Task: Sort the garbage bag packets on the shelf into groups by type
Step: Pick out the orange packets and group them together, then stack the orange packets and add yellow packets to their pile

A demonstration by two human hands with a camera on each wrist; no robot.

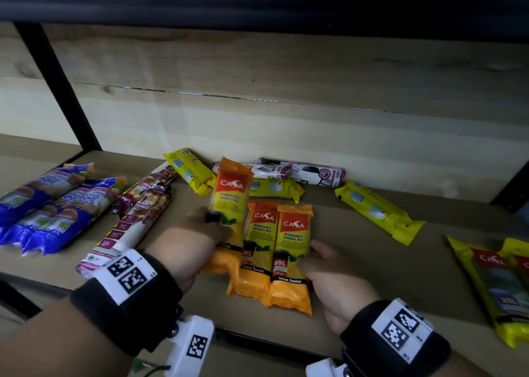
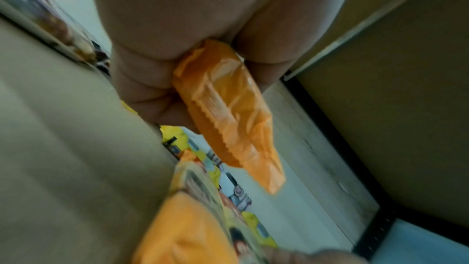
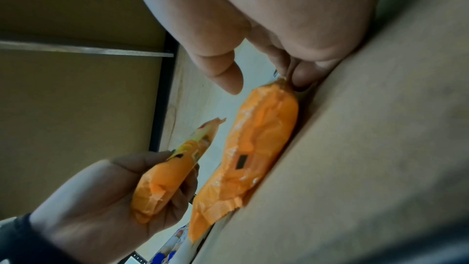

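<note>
My left hand (image 1: 210, 222) grips an orange Casa packet (image 1: 232, 187) around its middle and holds it tilted above the shelf. The left wrist view shows that held packet (image 2: 228, 111) between curled fingers (image 2: 149, 79). Two more orange Casa packets lie side by side on the shelf, one on the left (image 1: 257, 250) and one on the right (image 1: 292, 256). My right hand (image 1: 323, 265) rests against the right one's outer edge. In the right wrist view its fingertips (image 3: 302, 77) touch that packet (image 3: 259, 144) while the thumb (image 3: 223, 71) hovers clear of it.
Blue packets (image 1: 43, 205) and purple-white drawstring packets (image 1: 137, 219) lie at the left. Plain yellow packets (image 1: 189, 170) (image 1: 378, 210) and white-maroon packets (image 1: 300, 170) lie along the back wall. Yellow Casa packets (image 1: 501, 276) sit at the far right. A black post (image 1: 57, 90) stands at the back left.
</note>
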